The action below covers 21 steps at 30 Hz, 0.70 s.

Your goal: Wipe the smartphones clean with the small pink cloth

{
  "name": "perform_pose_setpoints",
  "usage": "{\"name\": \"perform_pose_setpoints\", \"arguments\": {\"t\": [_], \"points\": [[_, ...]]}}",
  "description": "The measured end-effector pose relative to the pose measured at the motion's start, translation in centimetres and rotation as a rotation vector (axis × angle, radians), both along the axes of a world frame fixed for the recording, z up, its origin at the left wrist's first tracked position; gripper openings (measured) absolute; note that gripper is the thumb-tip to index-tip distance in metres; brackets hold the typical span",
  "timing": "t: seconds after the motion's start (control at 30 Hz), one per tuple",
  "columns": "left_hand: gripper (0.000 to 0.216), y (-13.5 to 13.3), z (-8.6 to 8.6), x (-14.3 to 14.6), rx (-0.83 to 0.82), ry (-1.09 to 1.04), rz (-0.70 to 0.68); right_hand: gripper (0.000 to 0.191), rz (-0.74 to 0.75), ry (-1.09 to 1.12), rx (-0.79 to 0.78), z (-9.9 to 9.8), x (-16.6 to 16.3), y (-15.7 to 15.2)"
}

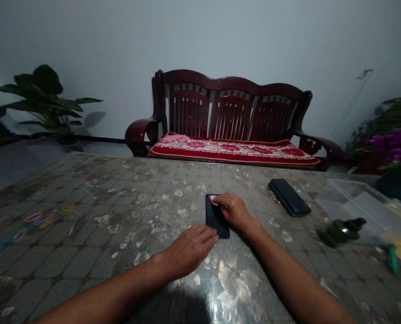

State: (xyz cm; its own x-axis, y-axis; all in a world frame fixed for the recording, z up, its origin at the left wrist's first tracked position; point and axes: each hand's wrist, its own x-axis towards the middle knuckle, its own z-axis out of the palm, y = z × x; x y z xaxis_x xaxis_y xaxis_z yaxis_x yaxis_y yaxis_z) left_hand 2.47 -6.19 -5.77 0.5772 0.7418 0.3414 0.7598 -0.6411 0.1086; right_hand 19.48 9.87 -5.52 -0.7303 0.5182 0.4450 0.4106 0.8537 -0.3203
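Note:
A dark smartphone [217, 221] lies flat, screen up, on the patterned tablecloth in front of me. My left hand [195, 245] grips its near left corner, fingers together over the edge. At the phone's far end, my right hand [232, 208] pinches a small pink cloth [213, 199] and presses it against the screen. Most of the cloth is hidden under the fingers.
On the right lie a black wallet-like case [290, 197], a green bottle [338, 232] on its side and a clear plastic box [350, 198]. Several coloured rubber bands [41, 220] are scattered left on the tablecloth [95, 243]. A wooden bench [230, 81] stands behind the table.

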Motion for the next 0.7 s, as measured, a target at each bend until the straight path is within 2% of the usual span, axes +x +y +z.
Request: {"name": "perform_pose_setpoints", "arguments": {"t": [0.17,0.4,0.6,0.7], "points": [[0.027,0.05,0.27,0.01,-0.025,0.010,0.014,0.034,0.123,0.026,0.023,0.04,0.00,-0.35],[0.024,0.02,0.93,0.12,-0.028,0.003,0.002,0.035,-0.031,-0.053,0.045,-0.02,-0.71,0.52],[0.024,-0.04,0.93,0.19,-0.034,0.032,0.019,0.034,0.091,-0.016,0.033,0.12,-0.28,0.01],[0.024,0.02,0.71,0.15,-0.025,0.033,0.020,0.032,0.045,-0.015,0.046,0.10,-0.28,0.17]]}}
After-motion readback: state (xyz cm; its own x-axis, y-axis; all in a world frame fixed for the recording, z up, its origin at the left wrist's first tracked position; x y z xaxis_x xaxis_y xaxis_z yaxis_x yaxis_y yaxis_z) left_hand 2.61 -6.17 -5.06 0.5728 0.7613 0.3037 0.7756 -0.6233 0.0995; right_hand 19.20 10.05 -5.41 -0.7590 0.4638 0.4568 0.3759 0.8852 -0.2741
